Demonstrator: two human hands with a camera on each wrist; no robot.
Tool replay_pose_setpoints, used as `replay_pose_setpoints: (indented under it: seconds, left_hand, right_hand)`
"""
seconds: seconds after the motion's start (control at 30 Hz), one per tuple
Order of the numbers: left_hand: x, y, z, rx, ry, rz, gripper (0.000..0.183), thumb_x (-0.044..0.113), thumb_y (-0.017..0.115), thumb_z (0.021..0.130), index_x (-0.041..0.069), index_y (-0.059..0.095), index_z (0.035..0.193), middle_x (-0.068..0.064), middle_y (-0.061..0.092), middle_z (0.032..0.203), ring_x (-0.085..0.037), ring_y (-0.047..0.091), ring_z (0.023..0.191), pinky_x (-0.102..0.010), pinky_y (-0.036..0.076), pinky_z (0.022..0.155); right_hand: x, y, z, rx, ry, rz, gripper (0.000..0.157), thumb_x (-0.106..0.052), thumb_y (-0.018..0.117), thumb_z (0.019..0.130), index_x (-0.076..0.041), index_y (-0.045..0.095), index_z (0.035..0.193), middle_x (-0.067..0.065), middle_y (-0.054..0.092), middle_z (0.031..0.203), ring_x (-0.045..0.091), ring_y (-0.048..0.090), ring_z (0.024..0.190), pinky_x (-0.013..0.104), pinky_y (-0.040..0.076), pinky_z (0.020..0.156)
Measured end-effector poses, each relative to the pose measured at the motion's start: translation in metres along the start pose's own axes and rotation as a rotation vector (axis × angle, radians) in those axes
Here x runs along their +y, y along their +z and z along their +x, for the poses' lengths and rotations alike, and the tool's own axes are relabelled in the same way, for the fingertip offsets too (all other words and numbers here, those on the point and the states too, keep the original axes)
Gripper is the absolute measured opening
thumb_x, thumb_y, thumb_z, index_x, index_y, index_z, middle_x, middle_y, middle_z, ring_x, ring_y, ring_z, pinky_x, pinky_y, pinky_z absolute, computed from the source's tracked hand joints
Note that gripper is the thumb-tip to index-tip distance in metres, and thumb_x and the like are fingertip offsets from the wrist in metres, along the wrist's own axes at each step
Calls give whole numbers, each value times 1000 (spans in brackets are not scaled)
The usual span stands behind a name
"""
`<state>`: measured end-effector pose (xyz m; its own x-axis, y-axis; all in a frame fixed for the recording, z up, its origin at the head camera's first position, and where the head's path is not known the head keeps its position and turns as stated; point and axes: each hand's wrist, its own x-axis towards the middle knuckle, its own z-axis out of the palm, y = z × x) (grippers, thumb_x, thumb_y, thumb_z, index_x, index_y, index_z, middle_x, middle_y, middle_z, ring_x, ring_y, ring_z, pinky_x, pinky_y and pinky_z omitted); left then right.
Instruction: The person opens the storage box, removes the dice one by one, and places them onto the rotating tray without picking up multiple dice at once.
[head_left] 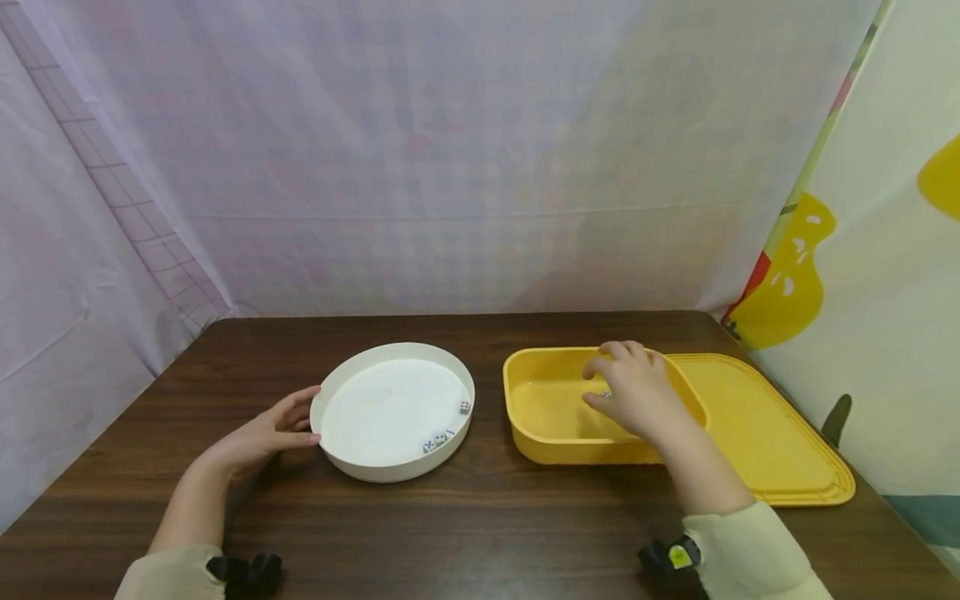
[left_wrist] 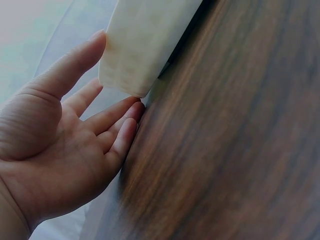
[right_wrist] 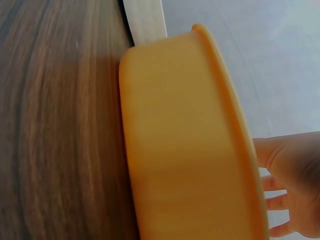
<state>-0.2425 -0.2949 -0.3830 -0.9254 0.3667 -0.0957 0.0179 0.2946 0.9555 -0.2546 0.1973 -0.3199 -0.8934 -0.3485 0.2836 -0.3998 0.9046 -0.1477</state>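
Note:
A white round tray [head_left: 390,472] stands at the centre left, with several white dice [head_left: 439,438] along its near right inner edge and another die [head_left: 464,407] by its right wall. My left hand [head_left: 258,437] rests against the tray's left outer wall, thumb and fingers spread, also seen in the left wrist view. Over the yellow box [head_left: 570,451] is my right hand [head_left: 637,392], fingers spread and loosely bent, reaching down past the rim. A small die [head_left: 606,393] shows between its thumb and index finger, partly hidden by the hand.
A flat yellow lid [head_left: 780,433] lies right of the box, partly behind it and near the table's right edge. The dark wooden table [head_left: 450,533] ends at a hanging pale cloth [head_left: 450,167] at the back.

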Motion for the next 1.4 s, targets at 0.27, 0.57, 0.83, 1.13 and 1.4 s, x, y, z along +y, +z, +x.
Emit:
replay_pose_setpoints:
  seconds: [0.27,0.57,0.83,1.13,1.4]
  left_hand:
    - [1,0,1,1,-8,-4,84,12,65,91,4,8,153,-32,16,151,-46,15,138,-61,10,107]
    - [1,-1,1,-2,-4,5,84,12,65,91,4,8,152,-32,15,151,-46,15,138,-62,10,107]
    - [1,-1,0,-3,3,3,84,12,65,91,3,8,152,-32,16,151,-46,16,138,-60,11,107]
    - [1,0,0,5,-3,3,84,12,65,91,3,8,152,-33,17,150,-46,16,138,-61,11,107]
    - [0,1,0,11,0,7,83,11,65,91,3,9,152,-32,19,150,-46,17,137,-60,12,107]
  right_hand:
    - [15,10,1,-13,28,-11,24,-24,74,85,-10,69,103,25,50,128,50,36,120,71,23,92]
    - [28,19,2,-27,67,-15,24,-25,72,85,-9,69,103,23,51,125,49,37,119,71,22,92]
    - [37,26,2,-55,109,-8,26,-26,69,86,-9,70,105,24,51,124,51,34,121,72,20,92]
    - [38,28,3,-95,146,-11,29,-27,69,85,-8,70,108,25,51,120,52,35,118,70,24,89]
    - [39,29,3,-124,136,-19,24,-26,73,80,-12,70,100,23,53,112,50,42,110,66,29,83]
